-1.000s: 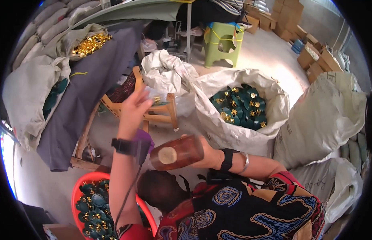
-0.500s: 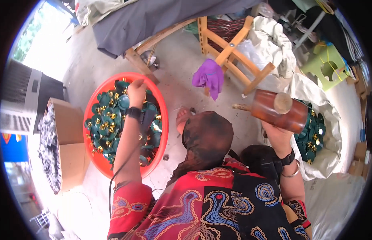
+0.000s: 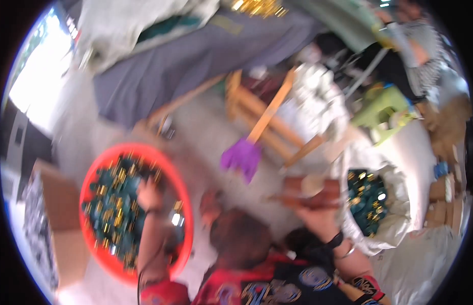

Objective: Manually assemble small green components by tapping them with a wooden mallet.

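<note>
My left hand (image 3: 149,195), a dark band at its wrist, is down among the green and gold pieces in a red basin (image 3: 86,175). Motion smears its fingers, so what they hold does not show. The pieces (image 3: 117,213) look like small dark green discs with shiny gold parts. My right hand (image 3: 320,221) grips a brown wooden mallet-like cylinder (image 3: 328,192) from below. A pale round plug shows in the cylinder's side, and a thin stick shows off its left end. Right of it, a white sack (image 3: 396,201) holds more green and gold pieces.
A wooden folding frame (image 3: 269,119) with a purple cloth (image 3: 241,158) stands ahead. Behind it is a table draped in grey cloth (image 3: 170,76). A cardboard box (image 3: 66,218) stands left of the basin. A green plastic stool (image 3: 381,112) and another person (image 3: 417,56) are at the far right.
The view has shifted and blurred, so the basin, frame and sack sit lower in it. My left hand is still in the basin; the cylinder remains in my right hand.
</note>
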`<act>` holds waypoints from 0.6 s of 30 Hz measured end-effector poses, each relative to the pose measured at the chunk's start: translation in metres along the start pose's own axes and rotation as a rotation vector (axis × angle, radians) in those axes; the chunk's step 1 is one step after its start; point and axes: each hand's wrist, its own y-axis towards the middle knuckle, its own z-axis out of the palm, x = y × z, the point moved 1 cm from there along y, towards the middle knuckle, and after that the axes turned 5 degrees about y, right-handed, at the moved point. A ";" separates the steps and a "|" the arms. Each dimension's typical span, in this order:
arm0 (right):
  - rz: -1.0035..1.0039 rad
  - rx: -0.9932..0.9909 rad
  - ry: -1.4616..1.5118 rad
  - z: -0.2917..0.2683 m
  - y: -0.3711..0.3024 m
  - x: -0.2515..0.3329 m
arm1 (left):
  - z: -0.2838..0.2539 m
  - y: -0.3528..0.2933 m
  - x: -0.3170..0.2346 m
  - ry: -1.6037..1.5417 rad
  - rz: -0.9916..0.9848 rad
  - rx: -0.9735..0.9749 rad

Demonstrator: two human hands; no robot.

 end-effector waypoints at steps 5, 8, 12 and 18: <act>-0.055 -0.060 0.183 0.000 -0.003 0.001 | 0.001 -0.008 0.012 0.071 0.056 0.003; -0.006 -0.114 0.311 -0.005 -0.012 0.020 | 0.008 -0.012 0.013 0.079 -0.016 -0.018; 0.023 -0.071 0.440 -0.006 -0.014 0.025 | -0.018 -0.026 0.018 0.070 -0.035 -0.144; -0.051 -0.292 0.290 -0.004 -0.003 -0.020 | -0.099 0.012 -0.070 -0.690 0.240 -0.149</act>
